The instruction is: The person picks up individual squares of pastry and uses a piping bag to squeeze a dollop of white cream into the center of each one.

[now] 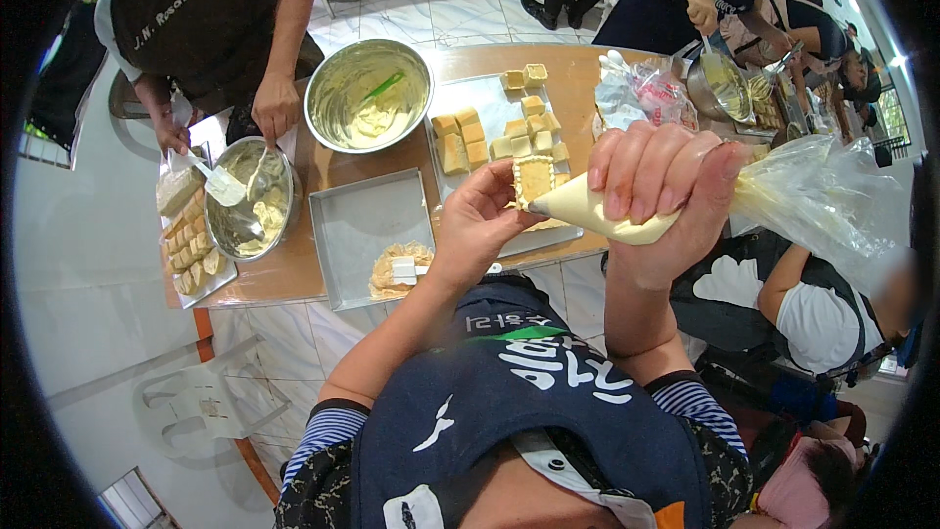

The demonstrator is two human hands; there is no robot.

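The right hand (661, 186) is closed in a firm fist around a clear plastic piping bag (609, 217), its fingers wrapped over the part swollen with pale yellow cream; the loose, wrinkled end spreads out to the right. The left hand (478, 233) pinches a small cake piece (536, 179) between thumb and fingers, holding it up above the table (460, 61). The cake piece is rectangular, with a golden-tan top and a beaded cream border along its edges. The bag's narrow tip is at the near edge; whether it touches cannot be told.

Just beyond, a pale tray (490, 90) bears more golden blocks (458, 142), some grouped close together. To the left are a grey metal tray (357, 211) and a steel bowl (323, 88) of cream with a green-handled utensil (385, 86).

The wearer's navy apron (441, 431) carries large white lettering; a co-worker's dark apron (191, 34) has a smaller pale line of writing.
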